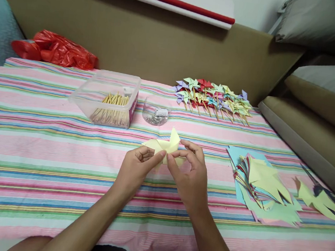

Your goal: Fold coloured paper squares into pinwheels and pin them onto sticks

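Note:
Between my two hands is a pale yellow paper pinwheel [165, 144], its blades folded in toward the middle and one pointing up. My left hand [139, 160] pinches it from the left, thumb near the centre. From the right, my right hand [191, 170] grips it with thumb and fingertips close to the same centre. Whether a pin is at the centre is hidden by my fingers. Beyond my hands stand a clear round tub [155, 116] of small metal pins and a clear plastic box [114, 89] holding many thin wooden sticks [113, 111].
Finished pinwheels on sticks [211, 96] lie in a pile at the back right. Cut coloured paper sheets [266, 181] are stacked at right, beside dark-handled scissors [319, 189] partly under yellow paper. A red plastic bag [64, 51] rests at back left. Cushions [322, 119] border the right side.

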### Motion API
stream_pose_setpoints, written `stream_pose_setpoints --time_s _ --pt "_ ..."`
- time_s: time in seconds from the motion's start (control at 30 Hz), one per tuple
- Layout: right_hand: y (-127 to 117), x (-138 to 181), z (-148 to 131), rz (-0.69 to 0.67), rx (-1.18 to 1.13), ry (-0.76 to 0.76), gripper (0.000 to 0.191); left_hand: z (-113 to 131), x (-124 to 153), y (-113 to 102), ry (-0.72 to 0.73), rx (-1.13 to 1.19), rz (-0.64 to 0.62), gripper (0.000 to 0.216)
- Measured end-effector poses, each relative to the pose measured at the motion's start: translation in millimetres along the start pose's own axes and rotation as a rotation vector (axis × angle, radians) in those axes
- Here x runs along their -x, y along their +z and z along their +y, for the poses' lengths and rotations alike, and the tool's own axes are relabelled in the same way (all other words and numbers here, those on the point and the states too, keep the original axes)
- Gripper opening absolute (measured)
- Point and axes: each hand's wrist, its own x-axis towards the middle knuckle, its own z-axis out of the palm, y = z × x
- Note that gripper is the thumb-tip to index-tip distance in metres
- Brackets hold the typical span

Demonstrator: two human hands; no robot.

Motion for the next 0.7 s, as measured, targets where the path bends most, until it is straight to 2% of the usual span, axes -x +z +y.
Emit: stream_pose_setpoints --time_s 0.07,0.17,0.27,0.37,0.4,0.47,0.57,0.7 --pt "1 0 1 0.007 -0.039 0.000 0.007 -1 0 0 0.002 0.007 -0.002 0.030" --pt "3 -1 4 0.016 -0.149 0.081 0.032 -3 -1 -1 -0.018 0.032 -0.015 0.032" --pt "2 -2 7 -0.052 -0.202 0.173 0.048 -3 -2 -2 -0.057 0.106 -0.010 0.031" --pt "-4 -3 7 -0.075 -0.139 0.007 0.056 -2 -4 -4 -0.090 0.204 0.019 0.031" --pt "-6 -3 6 -0.084 -0.088 -0.073 0.054 -1 -5 -5 -0.100 0.228 0.028 0.030" --pt "-10 -3 4 -0.124 0.016 -0.175 0.037 -1 -6 -6 -0.113 0.253 0.040 0.030" --pt "-12 -2 3 -0.151 0.070 -0.177 0.016 -2 -5 -7 -0.112 0.247 0.038 0.031" --pt "-10 -2 4 -0.172 0.070 -0.151 0.010 -7 1 -6 -0.120 0.225 0.038 0.030"
